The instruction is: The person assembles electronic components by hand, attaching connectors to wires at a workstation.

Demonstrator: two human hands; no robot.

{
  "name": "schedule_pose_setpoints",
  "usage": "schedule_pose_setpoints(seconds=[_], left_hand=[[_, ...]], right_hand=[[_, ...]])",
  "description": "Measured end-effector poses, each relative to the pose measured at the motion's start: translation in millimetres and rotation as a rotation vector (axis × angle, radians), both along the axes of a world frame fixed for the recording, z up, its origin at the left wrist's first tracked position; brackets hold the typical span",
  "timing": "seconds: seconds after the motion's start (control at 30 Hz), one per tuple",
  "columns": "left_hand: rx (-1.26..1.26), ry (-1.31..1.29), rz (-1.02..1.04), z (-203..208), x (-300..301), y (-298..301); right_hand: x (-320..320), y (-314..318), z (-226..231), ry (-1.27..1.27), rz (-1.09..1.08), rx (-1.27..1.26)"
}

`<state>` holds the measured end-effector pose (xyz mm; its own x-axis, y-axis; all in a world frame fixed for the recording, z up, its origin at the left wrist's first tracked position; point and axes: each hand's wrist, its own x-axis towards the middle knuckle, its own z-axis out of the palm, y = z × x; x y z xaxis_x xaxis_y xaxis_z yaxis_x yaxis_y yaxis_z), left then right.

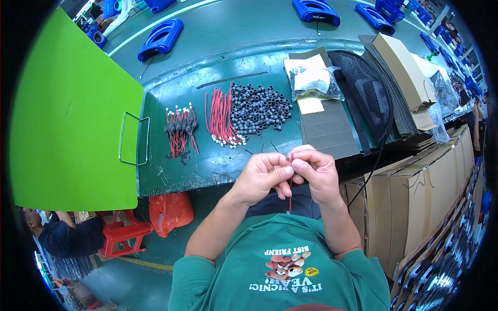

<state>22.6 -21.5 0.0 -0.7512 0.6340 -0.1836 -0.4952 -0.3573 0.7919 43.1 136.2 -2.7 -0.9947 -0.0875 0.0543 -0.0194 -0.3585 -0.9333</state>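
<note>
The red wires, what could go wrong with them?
One thin red wire hangs below the pinching left hand and right hand, so it might slip and drop. Loose black parts lie right against more red wires on the table, so they could get mixed up.

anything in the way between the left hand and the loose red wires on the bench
Nothing visible blocks the left hand from the loose red wires; only green bench surface and a few thin dark scraps lie between them.
</note>
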Motion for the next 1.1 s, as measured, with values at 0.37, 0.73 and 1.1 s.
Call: schedule_pose_setpoints(seconds=[0.37,0.73,1.1], left_hand=[[0.171,-0.142,0.089,-8.0,5.8,5.6],[0.330,-0.269,0.245,-14.9,9.4,4.6],[0.245,-0.185,0.392,-10.6,13.2,8.5]], right_hand=[[-5.1,1.5,2.0,-0.107,-0.081,-0.130],[1.8,13.5,12.0,0.172,-0.064,0.009],[-1.7,17.7,30.8,0.415,-0.018,0.696]])
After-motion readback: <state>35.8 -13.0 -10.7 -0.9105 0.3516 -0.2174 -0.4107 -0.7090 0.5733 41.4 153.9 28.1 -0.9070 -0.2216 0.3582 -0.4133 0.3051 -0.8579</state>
